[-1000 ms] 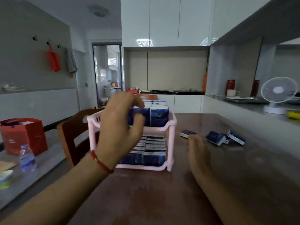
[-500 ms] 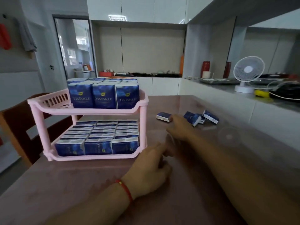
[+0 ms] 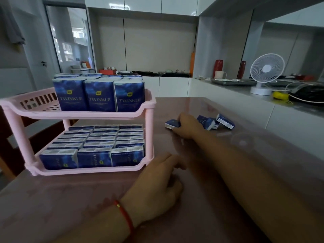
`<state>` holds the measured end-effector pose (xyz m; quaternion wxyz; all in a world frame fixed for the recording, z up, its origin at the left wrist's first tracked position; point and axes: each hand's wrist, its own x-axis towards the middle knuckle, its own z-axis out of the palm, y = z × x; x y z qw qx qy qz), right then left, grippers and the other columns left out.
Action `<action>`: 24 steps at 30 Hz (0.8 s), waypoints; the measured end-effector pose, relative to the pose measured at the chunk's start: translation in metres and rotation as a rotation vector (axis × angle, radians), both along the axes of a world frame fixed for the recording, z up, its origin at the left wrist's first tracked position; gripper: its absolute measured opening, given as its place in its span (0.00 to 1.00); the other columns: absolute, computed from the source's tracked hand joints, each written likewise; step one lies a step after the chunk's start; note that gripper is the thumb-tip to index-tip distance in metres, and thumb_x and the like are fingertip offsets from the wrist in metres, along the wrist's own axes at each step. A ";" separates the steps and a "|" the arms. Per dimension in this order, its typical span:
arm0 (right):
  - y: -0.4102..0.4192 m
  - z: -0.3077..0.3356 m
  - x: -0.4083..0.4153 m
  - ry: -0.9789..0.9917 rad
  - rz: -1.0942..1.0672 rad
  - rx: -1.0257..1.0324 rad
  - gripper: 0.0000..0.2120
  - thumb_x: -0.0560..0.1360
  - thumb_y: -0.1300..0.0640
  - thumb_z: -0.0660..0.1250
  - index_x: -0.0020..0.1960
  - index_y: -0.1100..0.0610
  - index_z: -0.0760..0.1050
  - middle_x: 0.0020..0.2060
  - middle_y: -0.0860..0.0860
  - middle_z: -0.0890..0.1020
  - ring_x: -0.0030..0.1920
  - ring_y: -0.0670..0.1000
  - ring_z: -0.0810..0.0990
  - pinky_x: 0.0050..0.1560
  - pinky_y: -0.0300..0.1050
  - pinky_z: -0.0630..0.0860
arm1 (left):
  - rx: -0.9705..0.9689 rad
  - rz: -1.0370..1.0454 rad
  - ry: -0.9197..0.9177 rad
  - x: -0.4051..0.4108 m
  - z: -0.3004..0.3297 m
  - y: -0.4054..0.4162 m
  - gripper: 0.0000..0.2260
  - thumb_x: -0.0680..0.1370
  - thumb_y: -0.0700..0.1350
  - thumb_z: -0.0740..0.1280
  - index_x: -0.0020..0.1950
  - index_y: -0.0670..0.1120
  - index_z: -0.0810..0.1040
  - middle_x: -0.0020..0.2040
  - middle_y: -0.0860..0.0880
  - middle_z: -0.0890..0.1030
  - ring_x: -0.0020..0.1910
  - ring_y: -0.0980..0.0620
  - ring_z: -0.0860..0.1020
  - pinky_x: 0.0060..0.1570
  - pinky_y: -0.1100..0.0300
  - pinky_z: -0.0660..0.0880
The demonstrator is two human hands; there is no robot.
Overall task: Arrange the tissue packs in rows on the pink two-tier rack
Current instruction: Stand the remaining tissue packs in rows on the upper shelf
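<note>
blue twinkle tissue packs (image 3: pixel 99 97) fill both tiers of the pink plastic rack (image 3: pixel 149 106) on a glossy brown kitchen table (image 3: pixel 201 207); right hand (image 3: pixel 186 127) grips a loose blue pack (image 3: pixel 172 124), left hand (image 3: pixel 157 186) rests loosely curled, empty.

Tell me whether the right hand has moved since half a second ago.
Yes. The right hand has reached farther from the pink rack, onto the loose pack.

Both forearms are bare, with no sleeves in view. The left hand (image 3: pixel 154 190) carries a thin red cord bracelet (image 3: pixel 124 217) round the wrist, with a small yellowish bead or clasp on its upper part. The right hand (image 3: pixel 188 127) wears nothing that shows: no ring, watch or glove on it.
</note>
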<state>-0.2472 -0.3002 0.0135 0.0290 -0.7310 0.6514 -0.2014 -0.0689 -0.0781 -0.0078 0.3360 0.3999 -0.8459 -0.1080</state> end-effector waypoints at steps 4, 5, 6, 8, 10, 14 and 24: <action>0.069 0.009 -0.016 -0.285 0.058 -0.113 0.26 0.71 0.41 0.70 0.62 0.54 0.70 0.57 0.52 0.77 0.54 0.53 0.78 0.53 0.52 0.77 | 0.075 0.043 0.078 -0.001 0.008 0.003 0.09 0.77 0.43 0.69 0.56 0.54 0.79 0.49 0.60 0.78 0.49 0.65 0.76 0.48 0.78 0.68; 0.094 0.012 -0.020 -0.355 0.081 -0.142 0.26 0.72 0.42 0.71 0.64 0.54 0.70 0.57 0.51 0.77 0.54 0.51 0.78 0.52 0.48 0.77 | 0.098 0.052 0.118 -0.001 0.008 0.002 0.08 0.78 0.45 0.68 0.56 0.54 0.80 0.50 0.59 0.80 0.51 0.65 0.77 0.50 0.78 0.69; 0.120 0.013 -0.024 -0.414 0.119 -0.160 0.26 0.73 0.44 0.72 0.65 0.54 0.71 0.58 0.50 0.77 0.54 0.49 0.78 0.51 0.44 0.76 | 0.135 0.066 0.154 -0.002 0.009 0.001 0.08 0.79 0.49 0.67 0.58 0.53 0.81 0.52 0.59 0.82 0.52 0.65 0.77 0.53 0.77 0.70; 0.171 0.013 -0.031 -0.442 0.255 -0.169 0.25 0.73 0.45 0.73 0.67 0.52 0.72 0.58 0.47 0.77 0.53 0.44 0.78 0.49 0.35 0.76 | 0.264 0.067 0.264 -0.005 0.011 0.000 0.16 0.78 0.58 0.66 0.62 0.52 0.81 0.55 0.56 0.84 0.54 0.63 0.80 0.60 0.68 0.74; 0.215 0.012 -0.035 -0.366 0.367 -0.132 0.26 0.72 0.43 0.73 0.66 0.46 0.70 0.57 0.42 0.76 0.53 0.42 0.78 0.47 0.35 0.78 | 0.456 0.000 0.470 -0.010 0.014 0.004 0.20 0.77 0.62 0.66 0.60 0.51 0.82 0.53 0.50 0.85 0.54 0.56 0.83 0.62 0.54 0.78; 0.241 0.010 -0.040 -0.263 0.402 0.037 0.33 0.70 0.33 0.69 0.71 0.39 0.64 0.60 0.35 0.71 0.57 0.41 0.76 0.51 0.38 0.79 | 0.663 -0.029 0.719 -0.022 0.013 0.013 0.14 0.78 0.47 0.70 0.63 0.46 0.78 0.53 0.47 0.86 0.51 0.51 0.85 0.55 0.55 0.81; 0.049 -0.013 -0.086 0.251 -0.177 -0.254 0.27 0.76 0.44 0.66 0.71 0.53 0.66 0.70 0.55 0.70 0.69 0.60 0.67 0.64 0.58 0.68 | 0.729 -0.094 0.938 -0.021 0.007 0.005 0.15 0.79 0.36 0.67 0.65 0.45 0.77 0.52 0.46 0.86 0.50 0.46 0.85 0.46 0.49 0.84</action>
